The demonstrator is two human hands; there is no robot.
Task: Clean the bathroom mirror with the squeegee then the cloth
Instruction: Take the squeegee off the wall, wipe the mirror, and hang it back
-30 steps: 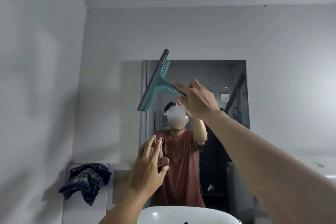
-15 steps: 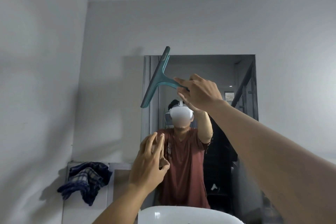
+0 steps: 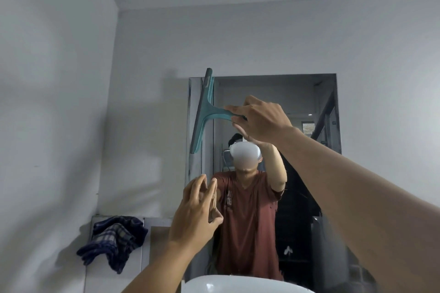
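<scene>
A rectangular mirror (image 3: 297, 102) hangs on the white wall ahead. My right hand (image 3: 259, 121) grips the handle of a teal squeegee (image 3: 202, 112), whose blade stands nearly upright along the mirror's upper left edge. My left hand (image 3: 197, 211) is raised lower down at the mirror's left side, fingers straight and together, holding nothing. A dark blue checked cloth (image 3: 114, 238) lies crumpled on a tiled ledge at the lower left. The mirror reflects a person in a red shirt.
A white basin (image 3: 238, 285) sits below the mirror at the bottom edge. The left wall (image 3: 52, 126) meets the mirror wall in a corner close to the cloth's ledge (image 3: 147, 223).
My right hand has turned the squeegee blade from slanted to nearly upright and brought it onto the mirror's left edge. My left hand has hardly moved.
</scene>
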